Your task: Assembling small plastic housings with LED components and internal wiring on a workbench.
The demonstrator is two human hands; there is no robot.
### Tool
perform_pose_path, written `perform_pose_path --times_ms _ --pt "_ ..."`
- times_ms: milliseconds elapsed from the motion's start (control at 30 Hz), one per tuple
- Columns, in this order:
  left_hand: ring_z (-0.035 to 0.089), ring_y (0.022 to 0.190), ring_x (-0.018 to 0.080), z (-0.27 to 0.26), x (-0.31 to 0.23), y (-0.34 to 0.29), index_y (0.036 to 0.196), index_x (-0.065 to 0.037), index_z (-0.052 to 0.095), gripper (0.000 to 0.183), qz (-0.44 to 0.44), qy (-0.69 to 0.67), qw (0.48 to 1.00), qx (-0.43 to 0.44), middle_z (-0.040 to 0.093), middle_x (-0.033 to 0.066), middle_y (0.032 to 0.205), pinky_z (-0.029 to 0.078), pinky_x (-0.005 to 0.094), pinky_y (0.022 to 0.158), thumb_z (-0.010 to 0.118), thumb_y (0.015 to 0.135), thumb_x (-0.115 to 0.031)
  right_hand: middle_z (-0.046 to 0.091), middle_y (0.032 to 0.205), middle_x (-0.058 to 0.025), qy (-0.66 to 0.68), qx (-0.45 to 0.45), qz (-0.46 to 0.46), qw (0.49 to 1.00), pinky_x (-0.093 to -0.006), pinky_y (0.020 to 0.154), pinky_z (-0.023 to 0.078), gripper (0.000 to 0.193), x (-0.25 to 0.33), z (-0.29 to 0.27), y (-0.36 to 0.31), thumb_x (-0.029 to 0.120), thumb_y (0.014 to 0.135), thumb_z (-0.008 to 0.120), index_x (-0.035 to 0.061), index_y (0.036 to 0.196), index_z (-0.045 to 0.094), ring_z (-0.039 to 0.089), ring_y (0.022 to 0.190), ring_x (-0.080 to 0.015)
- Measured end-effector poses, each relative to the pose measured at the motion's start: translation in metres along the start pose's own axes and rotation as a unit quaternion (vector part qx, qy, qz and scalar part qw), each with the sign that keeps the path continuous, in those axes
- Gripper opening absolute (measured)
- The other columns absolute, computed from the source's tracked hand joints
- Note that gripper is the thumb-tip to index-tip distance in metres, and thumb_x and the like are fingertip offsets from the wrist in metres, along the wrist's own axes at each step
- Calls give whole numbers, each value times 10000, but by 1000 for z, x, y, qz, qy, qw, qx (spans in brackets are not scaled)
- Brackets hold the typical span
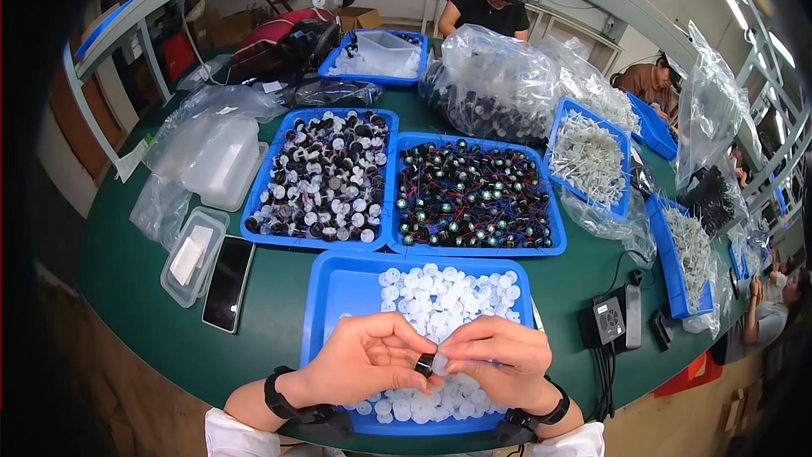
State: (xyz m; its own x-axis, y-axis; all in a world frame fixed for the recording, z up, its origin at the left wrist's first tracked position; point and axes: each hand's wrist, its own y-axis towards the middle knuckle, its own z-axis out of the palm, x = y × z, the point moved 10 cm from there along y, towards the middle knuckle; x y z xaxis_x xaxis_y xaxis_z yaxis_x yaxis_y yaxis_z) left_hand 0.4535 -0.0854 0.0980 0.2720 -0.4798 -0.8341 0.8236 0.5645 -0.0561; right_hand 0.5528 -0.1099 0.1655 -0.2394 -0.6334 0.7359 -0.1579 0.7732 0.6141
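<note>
My left hand [362, 362] pinches a small black cylindrical part [425, 365] between thumb and fingers. My right hand [501, 357] grips a translucent white plastic cap [439, 364] against the end of that part. Fingertips cover some of both pieces, so I cannot tell how far they fit together. Both hands are above a blue tray [340, 283] strewn with white plastic discs [448, 292]. Behind it, a second blue tray [394, 118] holds black parts joined to white caps. Beside that, a third blue tray [560, 241] is full of black parts with red and blue wires.
A phone [228, 283] and a clear plastic box [193, 258] lie at left. Black power adapters [605, 322] with cables are at right, near trays of pale thin pieces [588, 161]. Filled plastic bags [491, 85] stand farther back. Co-workers [495, 4] sit beyond the table.
</note>
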Motion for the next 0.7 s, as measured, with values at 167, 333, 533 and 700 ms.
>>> perform_pose_path --times_ms 167,333,533,700 --pt "602 926 294 -5 -24 -5 984 88 495 273 168 162 969 -85 556 261 1037 536 359 783 597 736 137 622 806 -78 -235 -6 -118 965 -237 487 418 254 31 4 -6 -4 598 701 25 847 660 561 586 -153" --pt "583 974 245 6 -16 -4 1032 84 500 262 121 58 991 4 556 189 1052 512 341 838 546 779 131 622 786 -58 -117 16 -127 985 -236 486 392 287 35 2 -4 -10 572 697 25 855 662 541 573 -144" --pt "571 989 226 5 -15 -4 1021 82 508 278 116 30 992 -26 555 209 1062 518 325 816 601 760 88 618 795 -75 -86 -45 -40 994 -240 495 407 259 21 0 -4 -2 569 737 28 818 670 553 605 -160" --pt "568 1000 230 1 -15 -9 1003 93 524 291 127 61 989 -45 558 231 1069 525 317 793 645 741 57 624 813 -80 -35 -19 -47 998 -240 501 407 255 18 3 -2 0 574 736 30 819 670 562 626 -162"
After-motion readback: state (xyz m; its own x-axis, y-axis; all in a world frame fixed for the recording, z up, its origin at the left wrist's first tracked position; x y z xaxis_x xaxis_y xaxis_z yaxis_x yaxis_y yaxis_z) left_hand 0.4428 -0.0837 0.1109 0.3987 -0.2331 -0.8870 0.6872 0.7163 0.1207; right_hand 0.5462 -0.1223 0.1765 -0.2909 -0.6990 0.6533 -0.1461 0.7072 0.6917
